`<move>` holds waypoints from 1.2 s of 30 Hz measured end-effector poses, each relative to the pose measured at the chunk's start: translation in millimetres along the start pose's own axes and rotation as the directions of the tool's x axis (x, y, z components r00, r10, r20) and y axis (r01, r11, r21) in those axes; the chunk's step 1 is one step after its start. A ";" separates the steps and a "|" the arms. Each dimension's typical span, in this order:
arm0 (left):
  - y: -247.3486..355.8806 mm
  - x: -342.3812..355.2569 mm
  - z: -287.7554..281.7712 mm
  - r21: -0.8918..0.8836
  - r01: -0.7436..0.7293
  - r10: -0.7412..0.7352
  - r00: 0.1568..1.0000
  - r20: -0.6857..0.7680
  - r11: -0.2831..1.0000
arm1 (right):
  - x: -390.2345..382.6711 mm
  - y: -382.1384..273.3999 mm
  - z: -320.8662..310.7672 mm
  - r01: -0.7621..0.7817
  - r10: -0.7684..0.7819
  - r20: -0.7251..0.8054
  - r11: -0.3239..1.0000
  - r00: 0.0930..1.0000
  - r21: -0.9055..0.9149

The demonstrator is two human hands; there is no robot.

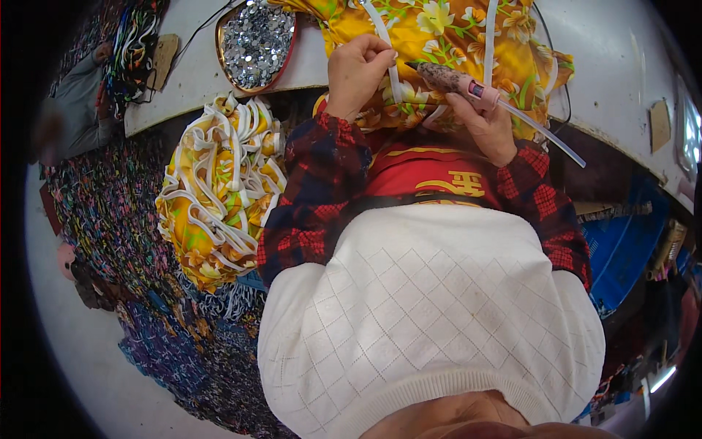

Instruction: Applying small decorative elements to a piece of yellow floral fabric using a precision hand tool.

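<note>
Holding glue gun (pixel 459 82) in right fingers (pixel 463 110), left fingers (pixel 376 60) pinched over floral cloth (pixel 462 53), white table (pixel 607 80), textile heaps (pixel 110 201) leftward

Yellow floral fabric (pixel 439 22): far end cut off by upper edge. At its near left, pale speck (pixel 395 55) in left grip (pixel 358 73) — too small to identify. Over it, pink glue gun (pixel 488 95): handle hidden by right grip (pixel 488 133). Far left of fabric, co-worker (pixel 79 106) — head blurred.
</note>
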State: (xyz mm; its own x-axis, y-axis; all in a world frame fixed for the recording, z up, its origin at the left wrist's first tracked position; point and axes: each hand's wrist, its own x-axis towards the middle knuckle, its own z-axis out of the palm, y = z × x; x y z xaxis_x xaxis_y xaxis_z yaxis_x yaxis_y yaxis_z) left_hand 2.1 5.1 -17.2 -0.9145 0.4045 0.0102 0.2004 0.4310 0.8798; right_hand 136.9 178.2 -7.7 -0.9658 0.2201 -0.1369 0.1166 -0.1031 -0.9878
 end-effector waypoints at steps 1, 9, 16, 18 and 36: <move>-1.4 0.9 0.4 -0.085 0.092 -0.094 0.996 -0.012 0.992 | 0.1 -0.1 -0.2 0.035 -0.035 0.010 0.999 0.999 0.019; -14.2 7.5 -10.7 -0.318 -0.039 -0.056 0.958 -0.282 0.947 | 5.2 -3.7 0.3 0.003 -0.002 -0.015 0.999 1.000 0.046; -15.9 7.7 -7.5 -0.005 -0.022 0.019 0.945 -0.325 1.000 | 8.8 -11.2 5.5 0.068 -0.065 -0.033 0.994 0.997 0.087; -13.4 4.7 -9.4 0.029 0.008 0.000 0.965 -0.261 1.000 | 12.6 -13.2 4.5 0.025 -0.029 0.018 0.983 0.999 0.183; 9.7 13.9 -17.7 0.184 -0.125 0.177 0.936 -0.304 0.975 | 62.6 -9.7 20.7 0.222 -0.237 0.002 0.907 0.972 -0.359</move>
State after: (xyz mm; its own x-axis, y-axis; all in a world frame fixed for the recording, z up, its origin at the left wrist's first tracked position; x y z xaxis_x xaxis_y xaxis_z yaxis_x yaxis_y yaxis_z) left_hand -14.9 0.6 0.0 -0.9272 0.2098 0.3102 0.3745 0.5179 0.7691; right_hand 70.6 172.9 -5.2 -0.9664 0.2363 0.1011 -0.0255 0.3032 -0.9526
